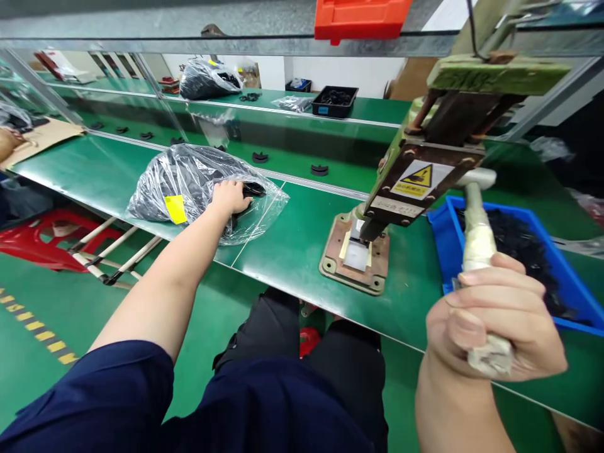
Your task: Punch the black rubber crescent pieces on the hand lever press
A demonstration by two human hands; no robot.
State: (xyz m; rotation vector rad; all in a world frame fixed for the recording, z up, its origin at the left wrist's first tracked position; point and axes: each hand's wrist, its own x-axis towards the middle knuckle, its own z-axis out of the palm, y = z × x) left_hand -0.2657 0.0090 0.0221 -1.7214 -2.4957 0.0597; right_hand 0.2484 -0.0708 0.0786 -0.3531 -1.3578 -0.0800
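At the left, a clear plastic bag (pixel 158 179) marked with a yellow label (pixel 175 209) is laid on the green workbench (pixel 278 251). It is bulged out with black parts, so a large share is judged to be left there. At its open mouth, a black part (pixel 255 188) is reached by the left hand (pixel 231 197), whose fingers are slightly bent and laid over the contents; whether anything is pinched cannot be told. Just behind, black arc-shaped pieces (pixel 260 157) are spaced out along a green belt; whether they are finished cannot be seen.

In the middle stands a hand-lever press (pixel 425 163) bearing a yellow warning sign. Beneath its ram a pale fixture block (pixel 356 255) is held on a brown base plate (pixel 330 259); whether a part is seated there cannot be made out.

At the right, the tape-wrapped lever (pixel 477 236) is gripped by the right hand (pixel 495 321), fingers closed around it. Beyond, a blue bin (pixel 443 236) is heaped with dark pieces, whose state is unclear.

The part by the left fingertips is seen as dark and glossy, its outline partly hidden by film and fingers.
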